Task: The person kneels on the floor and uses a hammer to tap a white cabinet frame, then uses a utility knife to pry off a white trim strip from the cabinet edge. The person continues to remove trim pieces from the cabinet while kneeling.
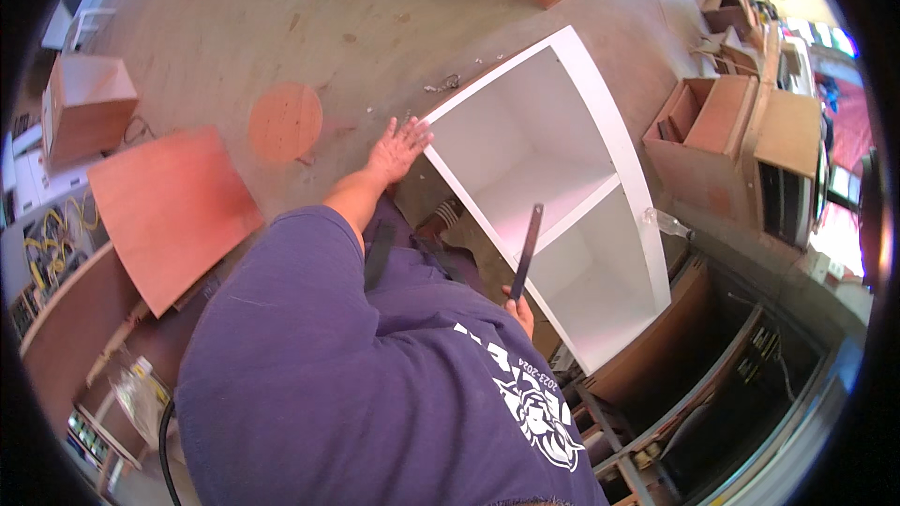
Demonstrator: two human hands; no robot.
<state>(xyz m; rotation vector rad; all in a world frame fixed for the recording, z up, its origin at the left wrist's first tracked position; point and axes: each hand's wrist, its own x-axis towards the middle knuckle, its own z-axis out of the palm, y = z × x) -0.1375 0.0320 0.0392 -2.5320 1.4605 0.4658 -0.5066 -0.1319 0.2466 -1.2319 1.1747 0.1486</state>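
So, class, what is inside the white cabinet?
In the white cabinet, a divider separates two pale compartments. The dark bar in the right hand crosses the divider's near end, so that bit cannot be seen.

left hand [401,148] at corner of white cabinet [574,210] | right hand [520,312] holding dark flat strip [529,251] | round board [286,122] on floor [412,28]

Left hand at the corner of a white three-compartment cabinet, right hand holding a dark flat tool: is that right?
No: the head view shows two compartments in the white cabinet, not three. The left hand is at its corner; the right hand holds the dark tool.
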